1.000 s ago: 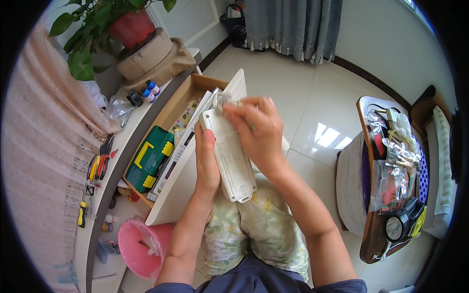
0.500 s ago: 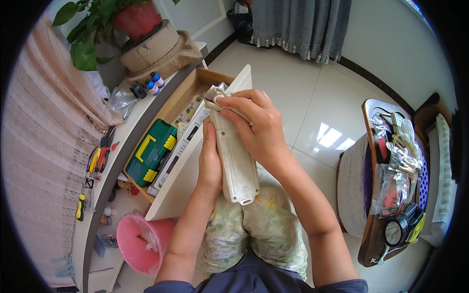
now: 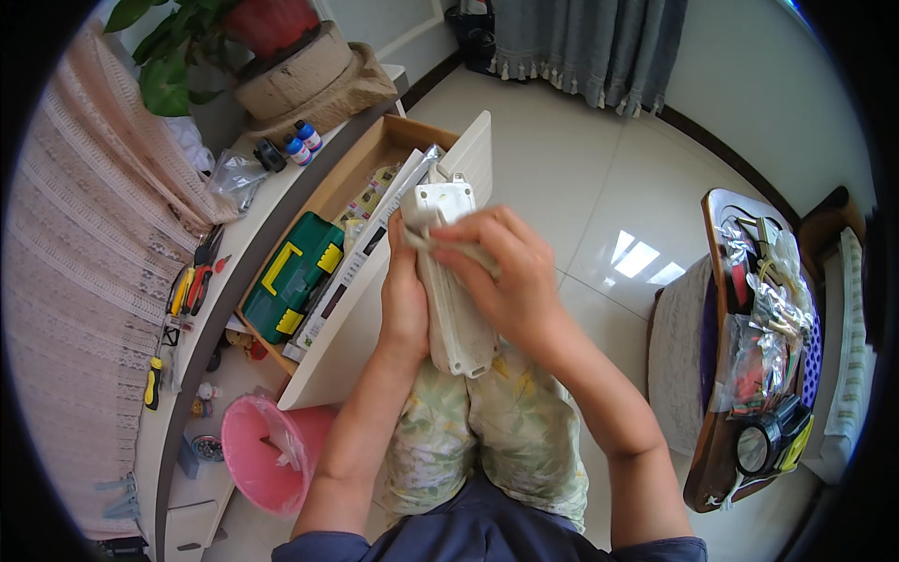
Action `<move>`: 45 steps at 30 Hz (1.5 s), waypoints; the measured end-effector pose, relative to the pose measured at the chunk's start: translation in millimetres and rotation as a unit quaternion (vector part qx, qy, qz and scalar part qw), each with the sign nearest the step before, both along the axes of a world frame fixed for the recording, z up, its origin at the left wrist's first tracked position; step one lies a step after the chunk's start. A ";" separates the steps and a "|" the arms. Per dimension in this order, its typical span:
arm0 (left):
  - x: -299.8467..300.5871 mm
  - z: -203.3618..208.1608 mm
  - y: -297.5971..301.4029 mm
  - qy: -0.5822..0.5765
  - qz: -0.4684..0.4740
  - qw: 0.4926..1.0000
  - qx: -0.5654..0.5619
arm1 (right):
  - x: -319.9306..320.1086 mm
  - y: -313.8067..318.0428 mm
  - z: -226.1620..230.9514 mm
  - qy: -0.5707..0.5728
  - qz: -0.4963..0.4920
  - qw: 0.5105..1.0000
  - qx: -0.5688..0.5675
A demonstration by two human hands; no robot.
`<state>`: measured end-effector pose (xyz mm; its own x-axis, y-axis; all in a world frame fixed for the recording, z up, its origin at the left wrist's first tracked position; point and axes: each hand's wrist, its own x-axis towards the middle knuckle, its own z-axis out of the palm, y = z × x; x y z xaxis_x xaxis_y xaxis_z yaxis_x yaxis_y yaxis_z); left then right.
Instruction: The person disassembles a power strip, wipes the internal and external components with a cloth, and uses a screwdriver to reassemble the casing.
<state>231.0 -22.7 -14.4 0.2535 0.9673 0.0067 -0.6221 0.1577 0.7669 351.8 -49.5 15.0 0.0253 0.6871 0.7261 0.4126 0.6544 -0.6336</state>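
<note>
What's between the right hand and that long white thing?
In the head view, a pale cloth, bunched up, lies between the right hand and the long white thing.

I can see the left forearm (image 3: 361,431) rising from the bottom of the frame, its hand (image 3: 405,304) upright near the centre and curved in a hold. The right forearm (image 3: 609,393) slants in from the lower right, elbow bent, right hand (image 3: 513,272) angled leftward, fingers (image 3: 478,229) pinched together.

White casing (image 3: 461,323) in left hand (image 3: 405,304)
</note>
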 end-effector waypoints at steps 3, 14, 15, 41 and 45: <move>-12.1 -2.3 3.0 -0.016 -0.033 0.999 -0.009 | 5.8 -34.8 -10.0 -0.031 0.084 0.996 -0.031; -10.9 -8.5 10.8 -0.110 -0.052 0.991 -0.059 | 9.4 -36.2 -14.1 -0.066 0.151 0.986 0.012; -9.6 -8.2 8.8 -0.090 -0.050 0.993 -0.054 | 12.1 -40.8 -15.0 -0.068 0.147 0.987 0.002; -15.7 2.6 1.0 -0.072 -0.039 0.996 -0.019 | 16.8 -33.6 -18.6 -0.051 0.087 0.994 -0.042; -4.2 3.0 2.6 -0.043 -0.027 0.999 -0.008 | 17.5 -21.1 -10.7 -0.048 0.032 0.998 0.002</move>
